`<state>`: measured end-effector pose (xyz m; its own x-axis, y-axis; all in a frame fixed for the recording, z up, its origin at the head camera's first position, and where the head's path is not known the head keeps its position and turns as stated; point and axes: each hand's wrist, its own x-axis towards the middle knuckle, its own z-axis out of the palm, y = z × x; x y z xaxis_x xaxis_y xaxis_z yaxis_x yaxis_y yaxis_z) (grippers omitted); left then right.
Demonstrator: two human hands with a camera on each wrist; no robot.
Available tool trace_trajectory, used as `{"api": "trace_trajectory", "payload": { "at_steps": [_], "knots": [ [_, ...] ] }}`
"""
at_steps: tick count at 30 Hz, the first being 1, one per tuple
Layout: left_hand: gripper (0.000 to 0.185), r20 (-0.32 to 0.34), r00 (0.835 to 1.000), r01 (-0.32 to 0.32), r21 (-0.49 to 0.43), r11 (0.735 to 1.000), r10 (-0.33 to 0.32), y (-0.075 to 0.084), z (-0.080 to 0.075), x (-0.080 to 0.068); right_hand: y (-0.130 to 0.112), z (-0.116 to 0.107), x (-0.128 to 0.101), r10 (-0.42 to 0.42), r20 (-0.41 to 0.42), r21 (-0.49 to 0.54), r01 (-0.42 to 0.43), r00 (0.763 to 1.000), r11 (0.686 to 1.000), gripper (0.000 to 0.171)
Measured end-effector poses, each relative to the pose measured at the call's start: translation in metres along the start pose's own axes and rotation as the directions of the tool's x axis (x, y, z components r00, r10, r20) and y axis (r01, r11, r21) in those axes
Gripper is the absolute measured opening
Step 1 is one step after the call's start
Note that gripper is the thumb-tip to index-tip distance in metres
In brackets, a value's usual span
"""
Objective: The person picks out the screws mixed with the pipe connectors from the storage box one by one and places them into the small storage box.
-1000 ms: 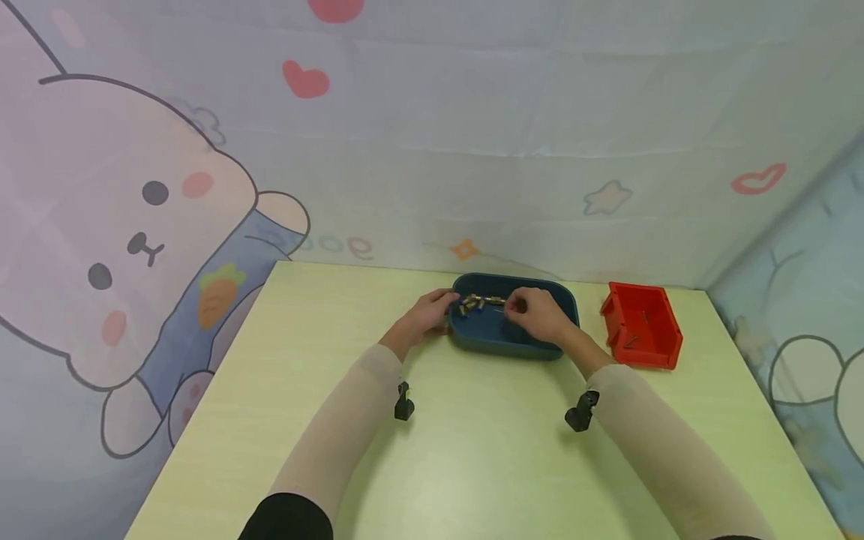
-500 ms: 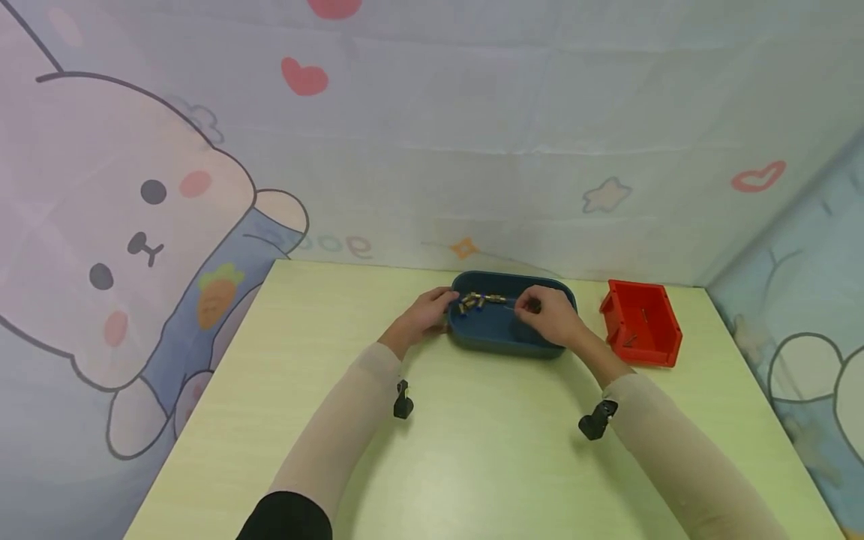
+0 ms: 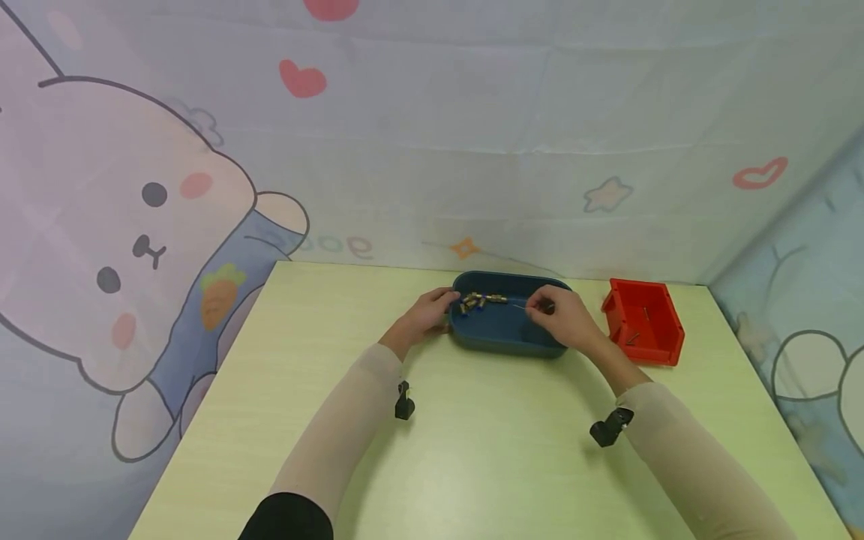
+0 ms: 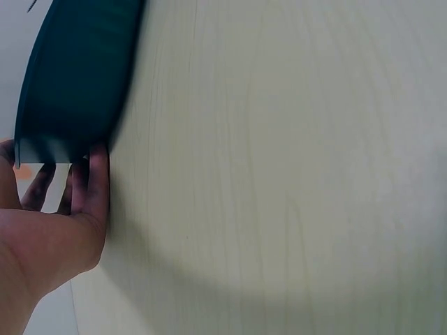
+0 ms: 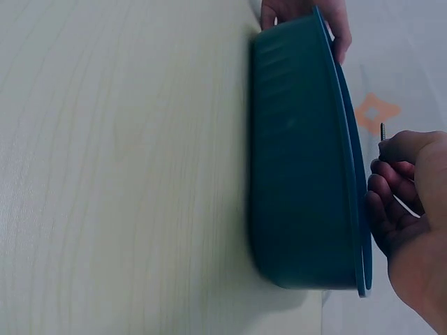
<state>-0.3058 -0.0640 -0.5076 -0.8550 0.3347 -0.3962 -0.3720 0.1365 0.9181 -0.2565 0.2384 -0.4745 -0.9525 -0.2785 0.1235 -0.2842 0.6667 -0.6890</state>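
I am holding the left end of the blue tray (image 3: 502, 341) with my left hand (image 3: 424, 316), fingers curled against its wall, so that grip is closed on the tray. My right hand (image 3: 563, 319) is hovering over the tray's right end, its grip pinching a thin screw (image 5: 382, 132) between thumb and fingertips, the screw sticking up above the rim. A small pile of fasteners (image 3: 478, 301) is lying in the tray's far left part. The tray is sitting on the pale desk (image 3: 486, 450), and a red bin (image 3: 644, 324) is standing just to its right.
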Motion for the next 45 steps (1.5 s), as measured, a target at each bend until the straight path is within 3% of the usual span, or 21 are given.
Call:
{"api": "trace_trajectory", "payload": {
  "at_steps": [13, 35, 45],
  "knots": [
    [0.056, 0.004, 1.0, -0.009, 0.007, 1.0, 0.009, 0.001, 0.001, -0.002, 0.006, -0.01, -0.003, 0.058, -0.007, 0.009, -0.058, 0.998, 0.998, 0.008],
    [0.058, -0.003, 1.0, -0.01, 0.031, 0.999, 0.01, -0.002, 0.0, 0.002, 0.025, -0.036, -0.013, 0.054, -0.07, -0.035, -0.057, 0.996, 0.998, 0.011],
    [0.059, -0.008, 1.0, -0.017, 0.027, 0.999, 0.017, -0.005, 0.0, 0.005, 0.031, -0.045, -0.019, 0.111, -0.087, -0.037, -0.115, 0.99, 0.993, 0.012]
  ]
}}
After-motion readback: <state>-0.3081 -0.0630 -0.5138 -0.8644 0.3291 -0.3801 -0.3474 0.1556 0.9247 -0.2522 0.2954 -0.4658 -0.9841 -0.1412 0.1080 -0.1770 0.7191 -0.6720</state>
